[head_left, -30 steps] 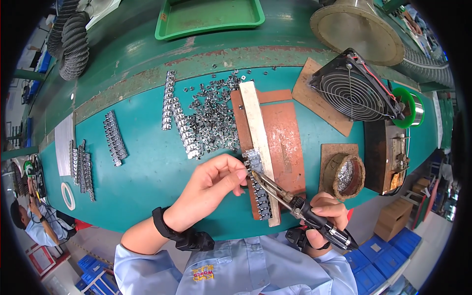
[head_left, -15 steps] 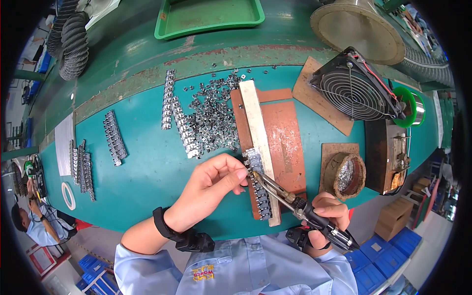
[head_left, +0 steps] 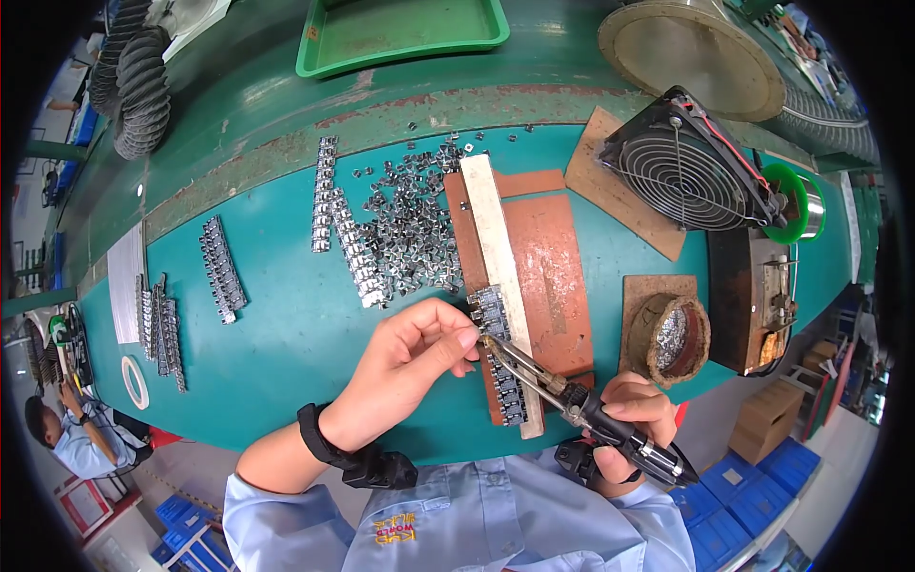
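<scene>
My right hand point(head_left: 638, 418) grips the black handle of a soldering iron point(head_left: 610, 431), whose metal tip points up and left. That tip rests at a strip of small dark circuit boards point(head_left: 489, 310), which lies along a pale bar point(head_left: 496, 243) on a reddish-brown board point(head_left: 556, 276). My left hand point(head_left: 410, 362) is closed in a pinch beside the tip, at the strip's left edge; what sits between thumb and finger is hidden. Beyond it spreads a pile of small shiny metal parts point(head_left: 415, 224).
Further board strips point(head_left: 221, 269) lie left on the green mat point(head_left: 276, 362), near a white tape ring point(head_left: 134, 381). A fan point(head_left: 681, 167), green solder spool point(head_left: 796, 205) and round pot point(head_left: 670, 338) stand right. A green tray point(head_left: 405, 38) is at the back; another person point(head_left: 81, 429) sits far left.
Both hands stay almost in place. The soldering iron's tip has shifted very slightly left along the board strip; the whole view has moved a little.
</scene>
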The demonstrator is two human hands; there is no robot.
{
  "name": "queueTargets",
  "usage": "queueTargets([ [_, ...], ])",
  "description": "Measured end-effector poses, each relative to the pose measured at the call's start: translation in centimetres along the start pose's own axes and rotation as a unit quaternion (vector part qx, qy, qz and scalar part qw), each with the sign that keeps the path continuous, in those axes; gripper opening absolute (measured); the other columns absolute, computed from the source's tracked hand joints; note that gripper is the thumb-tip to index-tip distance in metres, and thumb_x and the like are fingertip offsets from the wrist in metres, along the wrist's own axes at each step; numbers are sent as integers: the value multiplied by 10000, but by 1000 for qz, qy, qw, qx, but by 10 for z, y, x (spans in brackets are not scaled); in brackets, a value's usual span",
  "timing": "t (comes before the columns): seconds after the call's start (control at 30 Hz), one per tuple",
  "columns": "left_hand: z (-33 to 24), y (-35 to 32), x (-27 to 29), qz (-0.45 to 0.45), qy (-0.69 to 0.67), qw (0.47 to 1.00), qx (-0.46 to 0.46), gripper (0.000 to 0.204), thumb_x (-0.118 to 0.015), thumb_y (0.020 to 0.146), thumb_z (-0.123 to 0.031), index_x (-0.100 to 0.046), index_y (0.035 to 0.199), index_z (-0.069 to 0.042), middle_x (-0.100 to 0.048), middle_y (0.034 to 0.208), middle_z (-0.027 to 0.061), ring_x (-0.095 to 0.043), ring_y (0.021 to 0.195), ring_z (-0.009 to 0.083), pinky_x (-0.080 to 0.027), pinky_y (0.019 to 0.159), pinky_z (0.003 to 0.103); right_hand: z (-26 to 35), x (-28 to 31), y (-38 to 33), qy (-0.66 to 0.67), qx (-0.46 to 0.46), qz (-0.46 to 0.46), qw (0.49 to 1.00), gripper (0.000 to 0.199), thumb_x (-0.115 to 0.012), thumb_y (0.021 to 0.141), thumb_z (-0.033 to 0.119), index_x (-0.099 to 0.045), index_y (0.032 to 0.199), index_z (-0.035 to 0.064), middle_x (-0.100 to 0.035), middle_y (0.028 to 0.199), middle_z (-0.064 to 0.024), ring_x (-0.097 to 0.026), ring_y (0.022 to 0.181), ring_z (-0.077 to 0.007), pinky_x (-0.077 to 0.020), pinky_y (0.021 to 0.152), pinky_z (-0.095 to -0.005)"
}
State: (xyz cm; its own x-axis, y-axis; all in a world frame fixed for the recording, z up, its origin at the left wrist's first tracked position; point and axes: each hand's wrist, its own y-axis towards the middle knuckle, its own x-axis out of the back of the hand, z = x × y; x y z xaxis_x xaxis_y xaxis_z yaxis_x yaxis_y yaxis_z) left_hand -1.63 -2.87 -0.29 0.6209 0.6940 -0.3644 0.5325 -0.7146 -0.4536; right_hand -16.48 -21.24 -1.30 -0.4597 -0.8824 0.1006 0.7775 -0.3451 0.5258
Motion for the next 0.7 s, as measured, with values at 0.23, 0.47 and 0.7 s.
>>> queueTargets([
  [0.23, -1, 0, 0, 2, 7, 1000, -3, 104, -520, 870, -125, -526, 869, -22, -561, 783, 12, -503, 691, 69, -423, 658, 215, 0, 3, -9, 13, -29, -32, 999, 358, -693, 654, 212, -498, 853, -13, -516, 529, -74, -478, 420, -175, -385, 424, -278],
  [0.47, -1, 1, -2, -13, 17, 1000, -5, 85, -509, 866, -113, -519, 852, -30, -568, 745, 24, -528, 668, 89, -431, 646, 220, 0, 3, -7, 19, -28, -17, 999, 369, -692, 668, 215, -488, 874, -13, -522, 549, -81, -460, 416, -174, -377, 437, -276],
  [0.7, 0, 0, -1, 2, 14, 1000, -11, 111, -511, 873, -132, -525, 867, -22, -563, 780, 15, -509, 692, 74, -423, 659, 215, 4, 4, -14, 25, -64, -36, 997, 353, -682, 688, 205, -484, 885, -12, -530, 573, -74, -485, 473, -169, -380, 457, -275],
])
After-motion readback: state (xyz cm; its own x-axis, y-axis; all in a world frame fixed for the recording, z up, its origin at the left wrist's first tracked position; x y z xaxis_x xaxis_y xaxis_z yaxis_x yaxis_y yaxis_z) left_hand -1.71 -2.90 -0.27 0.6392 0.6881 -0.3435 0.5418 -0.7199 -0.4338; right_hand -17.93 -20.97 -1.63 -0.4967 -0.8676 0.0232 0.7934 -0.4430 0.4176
